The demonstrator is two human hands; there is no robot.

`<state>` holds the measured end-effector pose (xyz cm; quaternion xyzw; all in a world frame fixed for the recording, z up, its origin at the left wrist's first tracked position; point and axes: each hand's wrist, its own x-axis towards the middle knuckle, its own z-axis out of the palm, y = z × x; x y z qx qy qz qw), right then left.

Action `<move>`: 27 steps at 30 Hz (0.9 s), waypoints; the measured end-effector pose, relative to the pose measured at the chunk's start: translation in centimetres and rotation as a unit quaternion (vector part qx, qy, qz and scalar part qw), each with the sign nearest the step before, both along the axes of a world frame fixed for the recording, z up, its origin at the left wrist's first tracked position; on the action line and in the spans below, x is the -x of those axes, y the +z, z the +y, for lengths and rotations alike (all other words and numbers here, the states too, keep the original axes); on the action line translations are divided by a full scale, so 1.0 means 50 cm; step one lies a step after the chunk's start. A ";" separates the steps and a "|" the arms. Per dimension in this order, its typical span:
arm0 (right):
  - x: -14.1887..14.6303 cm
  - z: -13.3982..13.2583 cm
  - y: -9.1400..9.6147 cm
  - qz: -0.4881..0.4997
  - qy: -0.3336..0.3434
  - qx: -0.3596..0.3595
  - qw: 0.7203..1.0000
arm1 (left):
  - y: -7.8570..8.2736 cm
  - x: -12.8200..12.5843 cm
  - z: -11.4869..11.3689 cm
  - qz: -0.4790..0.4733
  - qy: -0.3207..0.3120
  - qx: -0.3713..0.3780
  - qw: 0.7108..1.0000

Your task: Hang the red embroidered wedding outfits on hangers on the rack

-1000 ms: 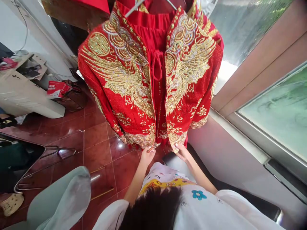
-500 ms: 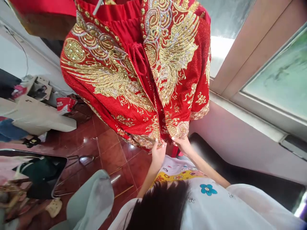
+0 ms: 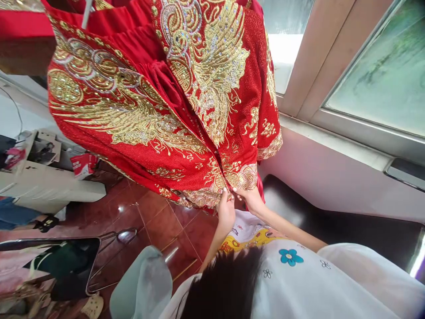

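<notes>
A red jacket (image 3: 212,150) with gold phoenix-like embroidery and beads hangs before me. Its white hanger (image 3: 86,13) shows at the neck. Inside the open upper front is a red gathered garment (image 3: 136,71) with a tied cord. At the bottom hem, my left hand (image 3: 226,210) pinches the left front edge between thumb and fingers. Close beside it, my right hand (image 3: 252,200) grips the hem corner of the right front edge. Down there the two edges meet, while higher up they spread apart. Some of my fingers are hidden behind the cloth.
A window (image 3: 378,75) with a sill is on the right, above a black padded seat (image 3: 299,208). To the left stand a pale green chair (image 3: 142,283), a metal-framed chair (image 3: 94,261) holding dark cloth, and a white cabinet (image 3: 66,186) with a red packet.
My hands have come closer together, bringing the jacket's two lower front edges together. The jacket's upper part now appears farther left and nearer in view.
</notes>
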<state>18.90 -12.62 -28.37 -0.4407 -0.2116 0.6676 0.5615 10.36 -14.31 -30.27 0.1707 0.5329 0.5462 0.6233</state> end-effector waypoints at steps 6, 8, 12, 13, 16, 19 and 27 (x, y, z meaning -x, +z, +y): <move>-0.001 -0.001 -0.011 -0.008 0.000 0.011 1.000 | 0.005 -0.008 0.001 -0.038 0.050 -0.027 0.998; 0.001 -0.001 -0.015 -0.004 0.001 0.005 1.000 | 0.011 -0.011 0.003 -0.062 0.068 -0.035 0.995; 0.005 0.001 -0.015 -0.005 0.001 0.003 1.000 | 0.017 -0.015 0.008 -0.066 0.102 -0.036 0.992; 0.006 0.002 -0.015 -0.005 0.000 0.005 1.000 | 0.017 -0.016 0.008 -0.065 0.112 -0.037 0.991; 0.010 0.004 -0.014 -0.006 0.000 0.016 1.000 | 0.018 -0.018 0.007 -0.072 0.134 -0.046 0.987; 0.015 0.005 -0.015 -0.013 -0.005 0.039 0.999 | 0.018 -0.021 0.005 -0.067 0.137 -0.045 0.987; 0.052 0.012 -0.006 -0.014 -0.048 0.073 0.996 | -0.002 -0.012 0.008 0.046 0.228 -0.076 0.970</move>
